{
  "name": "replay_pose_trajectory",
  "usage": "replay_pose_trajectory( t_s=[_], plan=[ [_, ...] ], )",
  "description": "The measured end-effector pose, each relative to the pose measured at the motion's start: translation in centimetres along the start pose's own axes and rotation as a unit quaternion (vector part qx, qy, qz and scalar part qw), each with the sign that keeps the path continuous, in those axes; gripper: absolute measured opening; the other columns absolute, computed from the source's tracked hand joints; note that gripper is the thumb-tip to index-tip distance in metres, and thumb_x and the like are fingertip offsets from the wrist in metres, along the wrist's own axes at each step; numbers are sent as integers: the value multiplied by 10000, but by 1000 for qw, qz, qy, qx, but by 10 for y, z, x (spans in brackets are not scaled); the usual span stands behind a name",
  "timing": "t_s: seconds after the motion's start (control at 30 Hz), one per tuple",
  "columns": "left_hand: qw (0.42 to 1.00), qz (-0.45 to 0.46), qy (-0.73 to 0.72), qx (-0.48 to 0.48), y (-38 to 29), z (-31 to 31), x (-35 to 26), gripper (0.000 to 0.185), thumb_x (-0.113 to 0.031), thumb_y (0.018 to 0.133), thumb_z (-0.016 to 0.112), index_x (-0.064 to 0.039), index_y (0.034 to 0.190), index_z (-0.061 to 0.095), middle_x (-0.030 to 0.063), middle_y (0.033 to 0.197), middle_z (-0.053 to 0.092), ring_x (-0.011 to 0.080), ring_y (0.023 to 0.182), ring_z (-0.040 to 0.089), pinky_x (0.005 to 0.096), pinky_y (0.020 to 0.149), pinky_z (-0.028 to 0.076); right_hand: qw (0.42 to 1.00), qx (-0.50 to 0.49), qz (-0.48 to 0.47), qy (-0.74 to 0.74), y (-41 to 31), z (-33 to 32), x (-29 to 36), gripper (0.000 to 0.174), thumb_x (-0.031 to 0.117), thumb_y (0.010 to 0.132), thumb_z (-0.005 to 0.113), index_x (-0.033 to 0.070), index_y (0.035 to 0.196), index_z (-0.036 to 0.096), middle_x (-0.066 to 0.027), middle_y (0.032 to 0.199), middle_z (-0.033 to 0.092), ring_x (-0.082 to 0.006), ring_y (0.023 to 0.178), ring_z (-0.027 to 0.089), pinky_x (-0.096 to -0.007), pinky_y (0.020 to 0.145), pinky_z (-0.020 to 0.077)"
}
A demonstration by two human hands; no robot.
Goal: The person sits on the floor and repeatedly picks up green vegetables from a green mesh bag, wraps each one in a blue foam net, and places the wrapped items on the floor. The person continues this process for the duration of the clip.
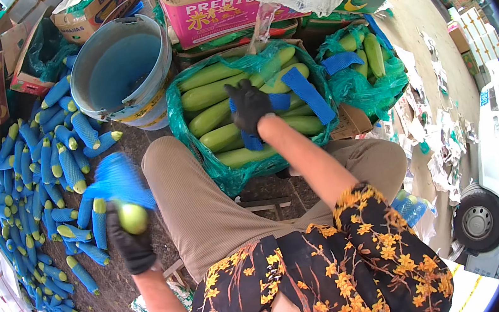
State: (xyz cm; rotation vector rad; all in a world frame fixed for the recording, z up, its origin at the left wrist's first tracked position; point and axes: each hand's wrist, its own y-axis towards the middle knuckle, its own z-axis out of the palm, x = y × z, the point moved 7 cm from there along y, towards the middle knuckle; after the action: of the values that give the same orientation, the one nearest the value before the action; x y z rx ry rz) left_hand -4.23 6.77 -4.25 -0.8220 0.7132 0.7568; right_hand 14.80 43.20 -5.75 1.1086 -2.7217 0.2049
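Note:
My left hand (130,242), in a black glove, grips a pale green squash (133,218) with its rounded end showing. A blurred blue mesh sleeve (119,179) spreads from the far side of that hand. My right hand (249,105), also gloved in black, rests over the box of long green squash (210,97) in front of me. Blue mesh (280,101) shows beside its fingers; whether the fingers grip it is hard to see. Another blue sleeve (308,95) lies across the squash at the right. Green plastic film (233,177) lines the box.
Many sleeved squash (43,185) are heaped on the ground at my left. A large bucket (122,68) stands beyond my left knee. A second lined box (369,72) sits at the right, behind a pink carton (215,12). A white vehicle (484,161) is at far right.

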Motion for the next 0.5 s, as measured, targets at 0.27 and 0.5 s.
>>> replay_pose_trajectory(
  t_s=[0.27, 0.5],
  plan=[
    [923, 110, 323, 180, -32, 114, 2, 175, -74, 979, 444, -49, 1006, 615, 54, 877, 586, 154, 836, 603, 281, 774, 511, 978, -121, -88, 145, -60, -57, 19, 311, 148, 845, 615, 120, 1151, 571, -168, 1045, 591, -381, 910, 626, -505, 751, 510],
    [930, -156, 230, 239, -70, 190, 130, 153, -172, 932, 602, -24, 971, 613, 31, 801, 619, 141, 680, 606, 273, 588, 487, 877, 45, -21, 478, -151, -64, 35, 394, 99, 874, 608, 6, 1253, 555, -108, 1022, 656, -197, 796, 626, -340, 719, 525]
  ],
)
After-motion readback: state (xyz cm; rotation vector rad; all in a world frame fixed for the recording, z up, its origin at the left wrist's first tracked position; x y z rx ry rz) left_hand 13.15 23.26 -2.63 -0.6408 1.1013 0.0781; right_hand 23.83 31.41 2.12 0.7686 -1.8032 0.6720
